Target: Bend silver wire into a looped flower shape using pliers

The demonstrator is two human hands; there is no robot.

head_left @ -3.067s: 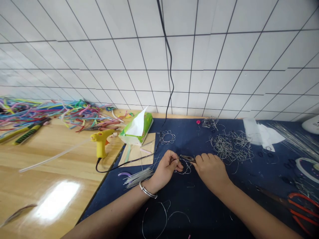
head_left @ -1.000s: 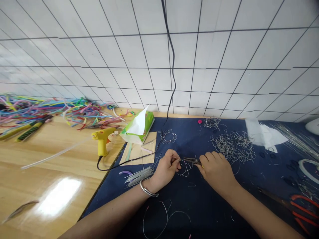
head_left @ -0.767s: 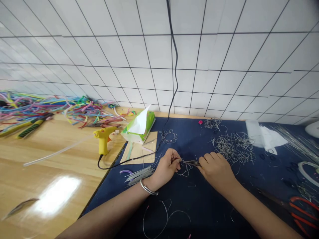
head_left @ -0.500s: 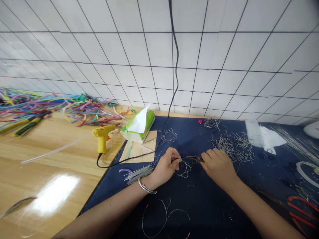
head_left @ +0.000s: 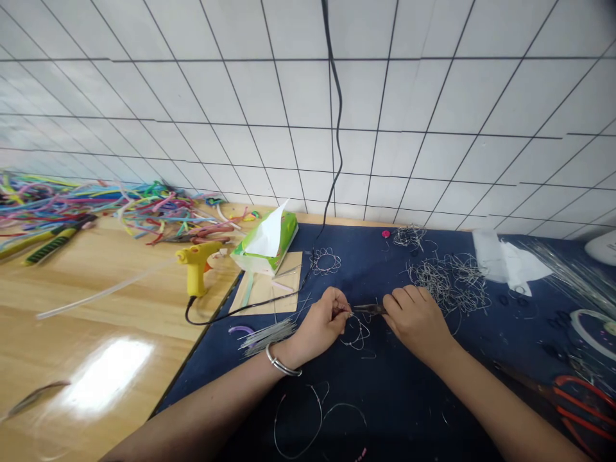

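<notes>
Pinched between the thumb and fingers of my left hand [head_left: 323, 324] is a looped wire shape [head_left: 359, 333], its thin loops hanging to the right of the fingertips. My right hand [head_left: 414, 322] is wrapped round a pair of long-nose pliers [head_left: 369, 309]. The jaws point left and meet the wire right by my left fingertips; whether they grip it is too small to tell. Behind my left hand lies a flower-shaped wire ring [head_left: 326, 261] on the dark blue mat [head_left: 399, 398]. A bundle of straight wires [head_left: 269, 336] lies beside my left wrist.
A yellow glue gun [head_left: 195, 269] and a green tissue pack [head_left: 269, 244] stand to the left. Tangled wire [head_left: 450, 282] heaps beyond my right hand. Red-handled scissors [head_left: 577, 401] lie far right. Colourful pipe cleaners [head_left: 158, 208] pile along the tiled wall. Bent wire [head_left: 320, 417] lies in front.
The pliers in my right hand have moved left, and their tips now reach the wire at my left fingertips. My left hand stays nearly in place, holding the wire shape.
</notes>
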